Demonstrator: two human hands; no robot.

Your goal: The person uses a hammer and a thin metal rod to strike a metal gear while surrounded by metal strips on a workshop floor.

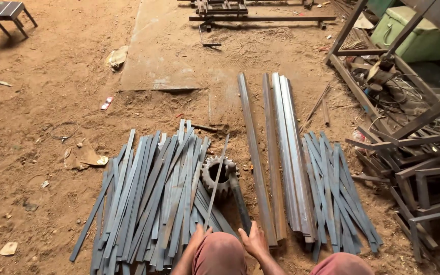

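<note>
Left hand (198, 238) is closed around the near end of a thin flat steel strip (217, 179), whose long axis runs away from the person and up across the toothed gear (219, 175). Right hand (254, 240) grips a hammer handle (240, 203), its head beside the gear, between strip pile (148, 198) and long bars (281, 158).

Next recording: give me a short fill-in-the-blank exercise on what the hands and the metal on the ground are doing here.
1. The left hand holds a thin flat strip that lies across a toothed ____.
2. The right hand grips the handle of a ____.
3. The long angle bars lie ____ the two piles of strips.

Missing words: gear; hammer; between
</note>
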